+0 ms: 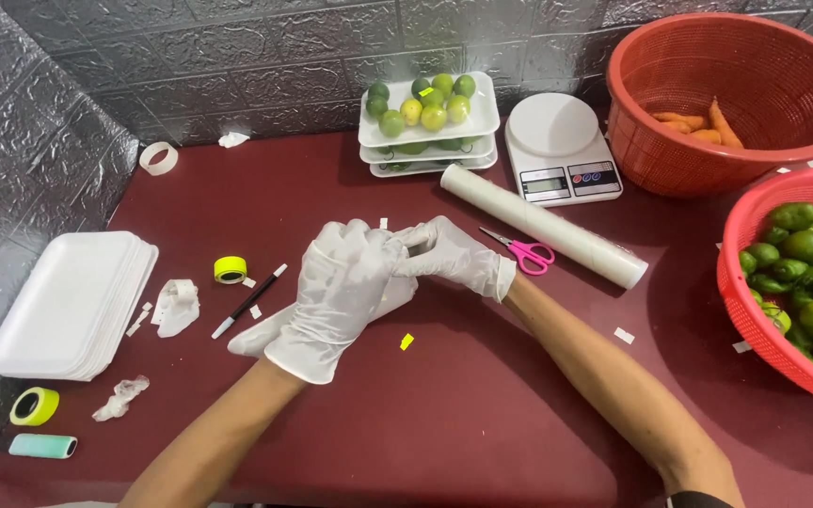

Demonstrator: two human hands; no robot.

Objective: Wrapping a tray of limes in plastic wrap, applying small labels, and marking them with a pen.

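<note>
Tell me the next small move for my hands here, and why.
Probably finish pulling the glove down over the left hand: the right hand pinches it near the fingertips, and its cuff sits loose and baggy at the wrist, so it looks only partly seated.

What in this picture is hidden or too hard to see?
Head view:
- What the left hand and right hand pinch: covered by gloved fingers.
- Lower trays under the limes: hidden by the top tray.
- Green basket: cut off by the right edge.
- Scale display: too small.
</note>
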